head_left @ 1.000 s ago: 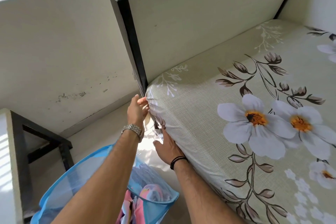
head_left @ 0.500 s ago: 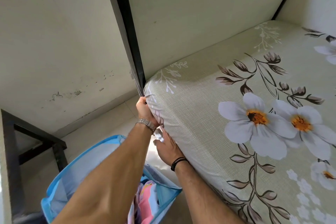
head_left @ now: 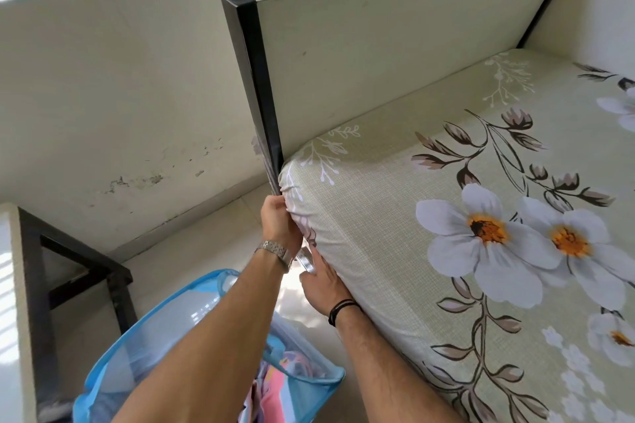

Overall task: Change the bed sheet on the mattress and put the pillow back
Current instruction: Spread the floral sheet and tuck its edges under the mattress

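A pale green bed sheet (head_left: 395, 216) with large white flowers covers the mattress, pulled smooth across the top. My left hand (head_left: 279, 224), with a metal watch on its wrist, grips the bunched sheet at the mattress corner next to the black headboard post (head_left: 256, 86). Just below it, my right hand (head_left: 323, 285), wearing a black wristband, presses on the sheet at the side of the mattress. Its fingertips are hidden behind my left wrist. No pillow is in view.
A blue mesh laundry basket (head_left: 144, 336) holding colourful cloth stands on the floor under my arms. A black-framed table (head_left: 68, 261) stands to the left. The pale headboard panel (head_left: 395, 55) and walls close off the far sides of the bed.
My left hand has slid a little down the corner and closed tighter on the bunched sheet. My right hand has stayed against the side of the mattress.
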`<action>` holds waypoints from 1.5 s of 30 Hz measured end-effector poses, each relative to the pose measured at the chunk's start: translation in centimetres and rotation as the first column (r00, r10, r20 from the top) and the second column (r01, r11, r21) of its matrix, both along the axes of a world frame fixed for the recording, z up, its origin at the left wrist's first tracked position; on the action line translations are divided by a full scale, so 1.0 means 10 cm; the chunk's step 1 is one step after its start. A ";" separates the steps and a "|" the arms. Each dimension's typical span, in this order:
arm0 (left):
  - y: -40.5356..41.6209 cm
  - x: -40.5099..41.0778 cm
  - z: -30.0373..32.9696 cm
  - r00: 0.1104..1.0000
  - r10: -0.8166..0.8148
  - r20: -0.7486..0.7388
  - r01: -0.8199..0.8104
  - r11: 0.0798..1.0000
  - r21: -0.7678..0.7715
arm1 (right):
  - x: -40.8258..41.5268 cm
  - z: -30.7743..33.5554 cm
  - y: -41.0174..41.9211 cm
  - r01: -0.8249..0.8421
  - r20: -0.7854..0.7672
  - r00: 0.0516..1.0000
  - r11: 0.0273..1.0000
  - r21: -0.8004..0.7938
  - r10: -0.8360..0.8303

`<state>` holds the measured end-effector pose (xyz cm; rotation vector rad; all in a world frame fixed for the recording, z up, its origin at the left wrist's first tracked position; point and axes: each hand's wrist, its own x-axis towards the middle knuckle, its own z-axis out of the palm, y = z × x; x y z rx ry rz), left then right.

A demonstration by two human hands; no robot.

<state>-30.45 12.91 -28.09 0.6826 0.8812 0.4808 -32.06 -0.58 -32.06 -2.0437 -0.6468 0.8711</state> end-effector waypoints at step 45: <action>-0.17 -0.06 0.12 0.972 -0.217 -0.087 0.223 0.973 0.056 | -0.43 -0.09 -0.23 -0.392 0.235 0.886 0.916 -0.085 0.401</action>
